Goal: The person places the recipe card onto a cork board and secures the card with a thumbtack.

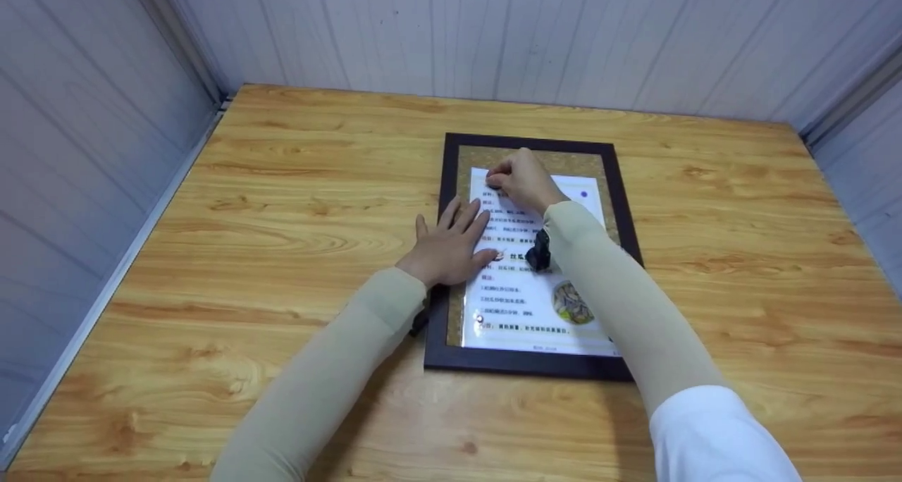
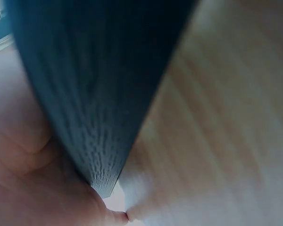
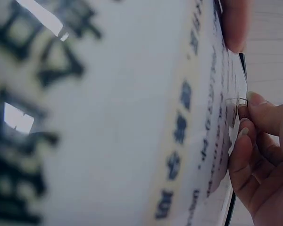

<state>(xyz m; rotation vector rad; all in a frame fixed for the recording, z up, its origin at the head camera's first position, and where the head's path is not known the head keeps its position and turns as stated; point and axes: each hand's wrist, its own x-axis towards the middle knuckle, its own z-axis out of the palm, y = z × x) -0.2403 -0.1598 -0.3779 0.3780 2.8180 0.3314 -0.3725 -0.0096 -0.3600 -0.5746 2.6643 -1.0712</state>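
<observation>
A printed white sheet (image 1: 518,306) with a glossy surface lies on a corkboard (image 1: 564,159) in a dark frame (image 1: 528,363). My left hand (image 1: 449,251) rests on the sheet's left edge and the frame's left side, fingers spread. In the left wrist view, the dark frame (image 2: 94,103) runs beside the palm. Near the sheet's upper left corner is my right hand (image 1: 528,180). Its thumb and fingers pinch a small clear piece (image 3: 233,100), seen in the right wrist view; it looks like a push pin, but its shape is partly hidden.
A round blue pin head (image 1: 584,194) sits at the sheet's upper right, and a small round pin (image 1: 480,319) at the lower left. Wood-grain tabletop (image 1: 296,207) surrounds the frame. Pale panel walls (image 1: 465,38) stand behind and at both sides.
</observation>
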